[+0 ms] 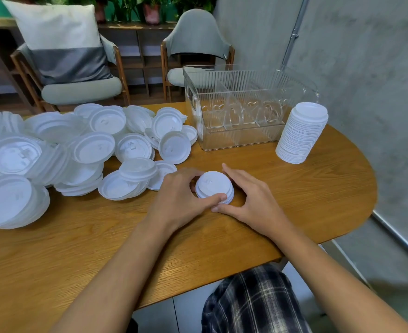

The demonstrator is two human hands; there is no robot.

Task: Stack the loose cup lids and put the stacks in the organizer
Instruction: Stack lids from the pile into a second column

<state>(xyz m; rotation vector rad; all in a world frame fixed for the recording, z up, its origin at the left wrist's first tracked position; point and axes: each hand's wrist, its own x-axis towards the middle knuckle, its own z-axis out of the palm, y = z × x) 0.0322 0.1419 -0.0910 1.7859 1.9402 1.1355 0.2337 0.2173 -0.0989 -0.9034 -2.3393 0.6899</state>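
Our left hand (179, 195) and right hand (251, 200) curled around a short lid stack (213, 186) on the table (318, 188). Loose lids (54, 152) lay left; the organizer (241, 111) stood behind, beside a tall stack (301, 133).

Wooden table (306, 193), rounded right end. Clear ribbed organizer (241, 138) stands at the far side. Tall lid stack (301, 135) just right of the organizer. Short lid stack (213, 185) in front of the organizer. Loose lid pile (78, 152) left of the organizer, sprawling out of view.
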